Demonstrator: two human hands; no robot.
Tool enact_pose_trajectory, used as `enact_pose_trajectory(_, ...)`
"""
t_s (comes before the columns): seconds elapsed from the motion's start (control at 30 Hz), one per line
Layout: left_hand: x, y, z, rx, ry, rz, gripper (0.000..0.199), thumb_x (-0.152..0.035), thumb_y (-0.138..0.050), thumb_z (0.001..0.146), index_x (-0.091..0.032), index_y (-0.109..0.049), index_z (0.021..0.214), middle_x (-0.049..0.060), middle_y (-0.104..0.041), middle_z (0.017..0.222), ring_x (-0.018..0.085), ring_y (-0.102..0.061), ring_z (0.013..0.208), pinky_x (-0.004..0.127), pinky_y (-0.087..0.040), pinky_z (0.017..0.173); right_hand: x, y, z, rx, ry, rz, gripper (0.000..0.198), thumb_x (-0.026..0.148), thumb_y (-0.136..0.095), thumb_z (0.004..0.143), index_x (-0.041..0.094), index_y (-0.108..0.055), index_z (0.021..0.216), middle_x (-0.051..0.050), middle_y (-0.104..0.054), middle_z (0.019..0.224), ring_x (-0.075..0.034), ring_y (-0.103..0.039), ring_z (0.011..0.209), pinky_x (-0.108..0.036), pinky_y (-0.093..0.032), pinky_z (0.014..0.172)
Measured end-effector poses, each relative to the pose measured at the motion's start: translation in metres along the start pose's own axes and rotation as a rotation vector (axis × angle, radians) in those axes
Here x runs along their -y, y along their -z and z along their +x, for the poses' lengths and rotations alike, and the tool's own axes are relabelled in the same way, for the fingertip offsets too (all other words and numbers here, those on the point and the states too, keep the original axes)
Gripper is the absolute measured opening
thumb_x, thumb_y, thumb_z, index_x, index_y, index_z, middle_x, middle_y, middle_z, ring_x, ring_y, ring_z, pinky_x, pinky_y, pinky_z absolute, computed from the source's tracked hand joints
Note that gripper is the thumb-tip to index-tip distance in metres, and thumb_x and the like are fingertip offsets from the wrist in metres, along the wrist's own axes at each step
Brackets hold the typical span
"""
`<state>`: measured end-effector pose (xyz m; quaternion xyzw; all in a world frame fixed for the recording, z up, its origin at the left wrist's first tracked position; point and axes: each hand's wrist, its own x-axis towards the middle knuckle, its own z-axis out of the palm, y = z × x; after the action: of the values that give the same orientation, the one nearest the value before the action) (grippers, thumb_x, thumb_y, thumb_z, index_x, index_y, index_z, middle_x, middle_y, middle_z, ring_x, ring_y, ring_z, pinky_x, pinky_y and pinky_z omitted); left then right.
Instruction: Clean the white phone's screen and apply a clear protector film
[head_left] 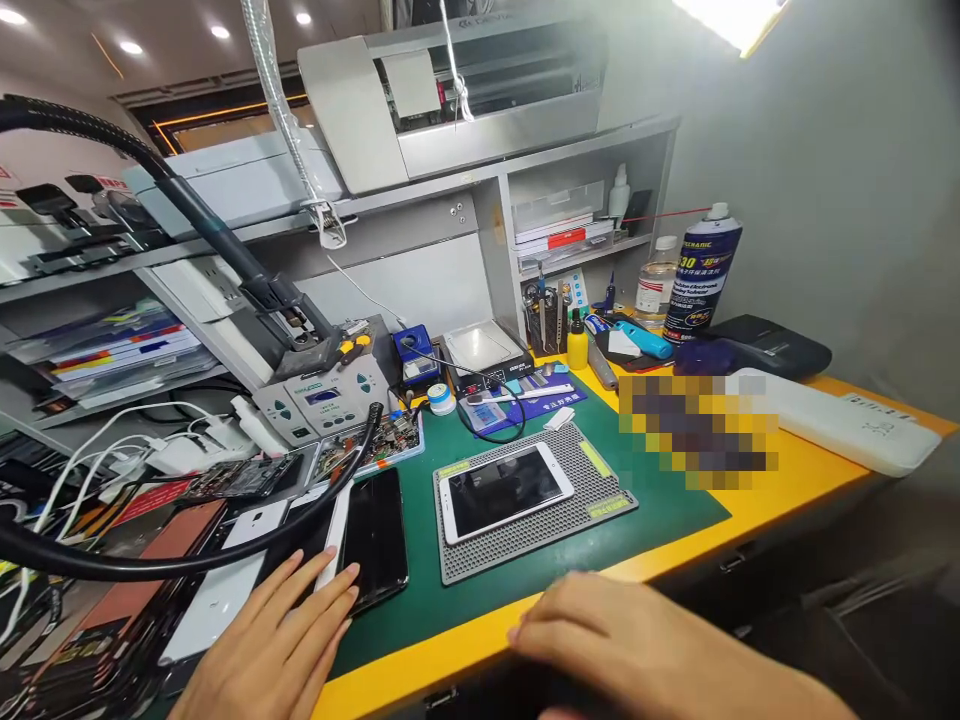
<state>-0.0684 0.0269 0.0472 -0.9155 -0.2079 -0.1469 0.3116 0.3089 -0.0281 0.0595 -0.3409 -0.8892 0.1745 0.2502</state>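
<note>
My left hand [274,630] lies palm down at the lower left. Its fingers are stretched out and slightly apart, the tips over a white strip [337,525] and the near end of a black phone [375,535]. Low in front of the yellow table edge is my right hand [622,635], loosely bent, with a gap between fingers and thumb and nothing visible in it. Beyond it, a white-framed phone [510,490] with a dark screen rests face up on a grey perforated pad [592,475]. Neither hand touches this phone.
A green mat [660,490] covers part of the yellow table [757,500]. Several phones and parts [142,570] crowd the left, beneath a black hose [150,568]. Behind stand a grey control unit [330,395], a yellow bottle [577,345] and a spray can [701,280]. A pixelated patch hides something on the right.
</note>
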Motion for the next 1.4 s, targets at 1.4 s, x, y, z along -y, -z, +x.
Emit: enact_pose_trajectory(1.4,0.009,-0.057,0.121,0.096,0.121,-0.517,0.045,-0.013,-0.057,0.086,-0.017,-0.068,0.129,0.017,-0.063,0.144,0.032,-0.052,0.141,0.058,-0.054,0.11,-0.124,0.068,0.091,0.229,-0.474,0.048,0.048,0.057,-0.068,0.091,0.024,-0.063,0.124,-0.005,-0.067,0.119,-0.023,-0.064,0.101,-0.036,-0.051,0.084)
